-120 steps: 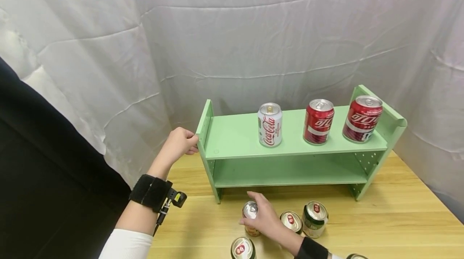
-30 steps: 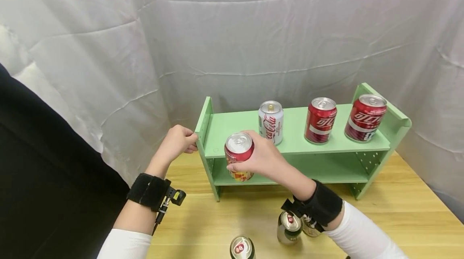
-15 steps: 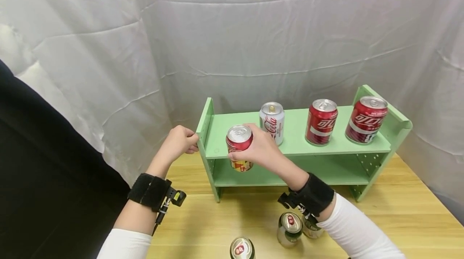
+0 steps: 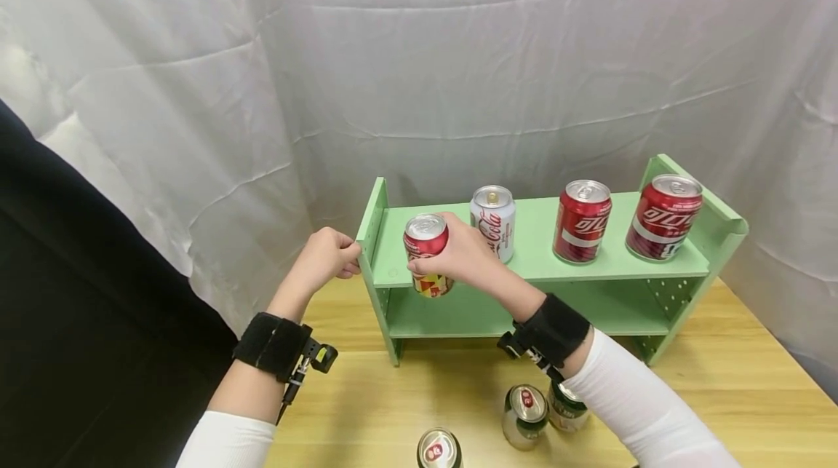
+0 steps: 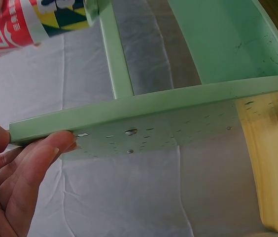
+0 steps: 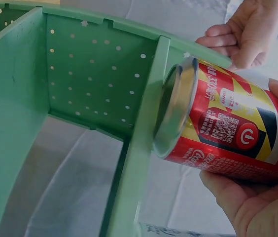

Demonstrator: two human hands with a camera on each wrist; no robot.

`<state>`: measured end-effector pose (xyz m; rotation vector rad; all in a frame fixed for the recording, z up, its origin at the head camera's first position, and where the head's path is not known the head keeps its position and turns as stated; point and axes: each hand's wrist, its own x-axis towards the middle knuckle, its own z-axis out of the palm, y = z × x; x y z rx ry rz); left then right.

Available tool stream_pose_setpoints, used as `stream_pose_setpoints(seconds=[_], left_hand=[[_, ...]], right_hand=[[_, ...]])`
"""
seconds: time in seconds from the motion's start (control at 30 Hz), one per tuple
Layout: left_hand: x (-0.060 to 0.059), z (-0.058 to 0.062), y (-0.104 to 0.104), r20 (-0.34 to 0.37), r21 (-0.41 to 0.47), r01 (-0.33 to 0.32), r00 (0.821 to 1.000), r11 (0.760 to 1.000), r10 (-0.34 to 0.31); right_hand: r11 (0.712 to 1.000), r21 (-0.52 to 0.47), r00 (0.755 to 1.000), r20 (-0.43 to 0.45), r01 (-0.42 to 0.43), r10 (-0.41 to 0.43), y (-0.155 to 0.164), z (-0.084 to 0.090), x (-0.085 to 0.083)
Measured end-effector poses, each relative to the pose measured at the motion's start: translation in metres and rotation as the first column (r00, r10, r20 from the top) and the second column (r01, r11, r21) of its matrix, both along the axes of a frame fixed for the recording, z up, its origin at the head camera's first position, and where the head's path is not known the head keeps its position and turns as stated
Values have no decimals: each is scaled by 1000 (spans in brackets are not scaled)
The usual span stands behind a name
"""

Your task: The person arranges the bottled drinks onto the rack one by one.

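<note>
My right hand (image 4: pixel 461 253) grips a red and yellow Coca-Cola can (image 4: pixel 427 253) by its sides, upright at the front edge of the green shelf (image 4: pixel 497 319). In the right wrist view the can's base (image 6: pixel 176 108) appears close to the upper board's edge; whether they touch I cannot tell. My left hand (image 4: pixel 325 260) pinches the front edge of the shelf's left side panel, thumb and fingers on either side of it (image 5: pixel 25 173). A white Coca-Cola can (image 4: pixel 494 228) stands on the upper board, just right of my right hand.
Two red cans, one mid-right (image 4: pixel 583 224) and one by the right panel (image 4: pixel 663 220), share the upper board. Below on the wooden table (image 4: pixel 366 410) stand several dark green cans, among them one left (image 4: pixel 439 448) and one centre (image 4: pixel 525 417). A grey-white curtain hangs behind.
The right hand has picked the red and yellow can up from the table and raised it to the upper board's front edge. My left hand stays on the side panel.
</note>
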<state>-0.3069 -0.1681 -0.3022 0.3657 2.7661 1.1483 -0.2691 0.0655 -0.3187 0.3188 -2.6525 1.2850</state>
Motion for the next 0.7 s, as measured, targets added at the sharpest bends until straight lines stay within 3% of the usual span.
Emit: stream_pose_setpoints(seconds=[0.3, 0.53, 0.7], left_hand=[[1, -5, 2, 5, 7, -3, 1000, 1000, 3], [2, -5, 3, -5, 16, -4, 1000, 1000, 4], [2, -3, 1, -8, 16, -18, 1000, 1000, 18]], right_hand=[[999, -51, 999, 45, 7, -5, -3, -6, -19], [994, -102, 999, 32, -29, 33, 0, -6, -31], [996, -68, 997, 48, -54, 57, 0, -1, -37]])
